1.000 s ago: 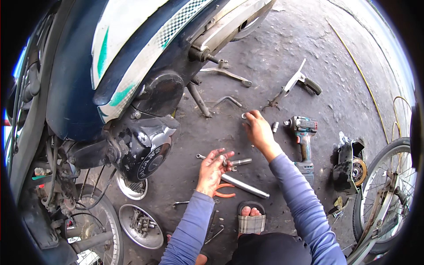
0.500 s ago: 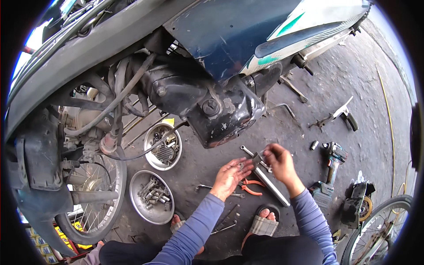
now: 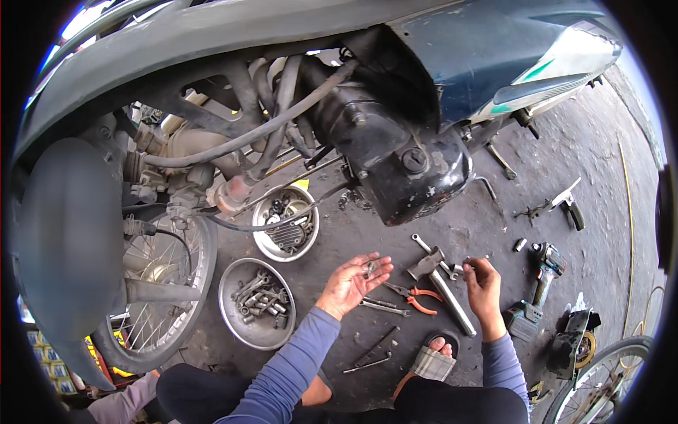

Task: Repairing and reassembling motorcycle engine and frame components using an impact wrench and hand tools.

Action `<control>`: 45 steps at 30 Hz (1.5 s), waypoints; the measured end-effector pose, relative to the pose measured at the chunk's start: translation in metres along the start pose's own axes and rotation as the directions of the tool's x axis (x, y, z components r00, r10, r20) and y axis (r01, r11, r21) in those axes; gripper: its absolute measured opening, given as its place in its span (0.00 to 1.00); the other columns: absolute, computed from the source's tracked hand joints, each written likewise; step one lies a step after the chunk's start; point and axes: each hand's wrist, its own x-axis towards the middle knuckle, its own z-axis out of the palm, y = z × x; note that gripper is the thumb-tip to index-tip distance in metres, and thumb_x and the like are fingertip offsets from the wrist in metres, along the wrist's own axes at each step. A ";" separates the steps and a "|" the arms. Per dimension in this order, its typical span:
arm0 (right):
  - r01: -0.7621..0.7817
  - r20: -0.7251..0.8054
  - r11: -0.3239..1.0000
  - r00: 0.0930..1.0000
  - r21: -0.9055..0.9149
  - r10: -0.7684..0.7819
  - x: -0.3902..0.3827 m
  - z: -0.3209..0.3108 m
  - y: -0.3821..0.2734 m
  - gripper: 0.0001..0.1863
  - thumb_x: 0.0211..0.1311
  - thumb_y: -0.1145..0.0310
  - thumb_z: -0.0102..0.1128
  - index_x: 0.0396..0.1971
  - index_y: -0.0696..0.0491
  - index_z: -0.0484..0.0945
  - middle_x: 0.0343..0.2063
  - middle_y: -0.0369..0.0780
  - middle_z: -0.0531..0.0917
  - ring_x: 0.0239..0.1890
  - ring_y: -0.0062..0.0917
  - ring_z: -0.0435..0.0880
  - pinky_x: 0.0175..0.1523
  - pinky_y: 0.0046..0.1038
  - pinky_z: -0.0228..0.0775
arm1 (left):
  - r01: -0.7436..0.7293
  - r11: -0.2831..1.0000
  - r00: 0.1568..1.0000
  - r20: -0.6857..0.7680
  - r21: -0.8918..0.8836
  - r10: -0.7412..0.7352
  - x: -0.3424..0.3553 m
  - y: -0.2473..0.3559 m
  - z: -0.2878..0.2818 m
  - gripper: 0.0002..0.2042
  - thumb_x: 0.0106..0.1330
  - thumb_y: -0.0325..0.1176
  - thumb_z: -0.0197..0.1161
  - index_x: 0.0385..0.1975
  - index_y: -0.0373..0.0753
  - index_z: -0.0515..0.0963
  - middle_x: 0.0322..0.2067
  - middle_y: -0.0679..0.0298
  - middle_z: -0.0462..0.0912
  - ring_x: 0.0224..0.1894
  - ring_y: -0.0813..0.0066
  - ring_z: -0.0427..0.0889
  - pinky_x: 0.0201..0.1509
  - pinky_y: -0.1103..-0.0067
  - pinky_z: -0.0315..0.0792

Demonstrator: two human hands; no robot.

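Note:
My left hand [image 3: 355, 283] is palm up with its fingers stretched out, and a small metal part [image 3: 369, 268] lies on it against the fingers. My right hand [image 3: 483, 280] is closed, thumb and fingertips together; what they hold, if anything, is too small to make out. Between the hands, on the floor, lie a hammer [image 3: 446, 297] with a metal tube handle and a wrench [image 3: 421, 244] beside its head. Orange-handled pliers [image 3: 422, 300] are near my left hand, with wrenches [image 3: 385, 306] below them. Above hangs a motorcycle's black engine [image 3: 413, 184].
Two metal bowls stand at the left: one [image 3: 228, 311] with sockets and wrenches, another [image 3: 258, 244] with engine parts. A cordless impact wrench [image 3: 544, 283], a loose socket [image 3: 520, 244] and a lever part [image 3: 558, 198] lie right. The motorcycle's front wheel [image 3: 205, 283] is left, another wheel [image 3: 600, 381] lower right.
My hands have moved apart: the left a little left and turned palm up, the right towards the right and down. The view has shifted, so the motorcycle appears farther right.

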 end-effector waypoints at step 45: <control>-0.517 -0.239 0.849 0.815 0.109 0.527 0.006 -0.177 0.078 0.20 0.49 0.57 0.74 0.32 0.54 0.77 0.22 0.32 0.78 0.21 0.17 0.75 0.26 0.24 0.68 | 0.015 0.771 1.000 -0.016 0.636 -0.006 0.023 -0.126 0.070 0.04 0.67 0.25 0.59 0.38 0.34 0.75 0.36 0.62 0.82 0.36 0.79 0.81 0.44 0.82 0.77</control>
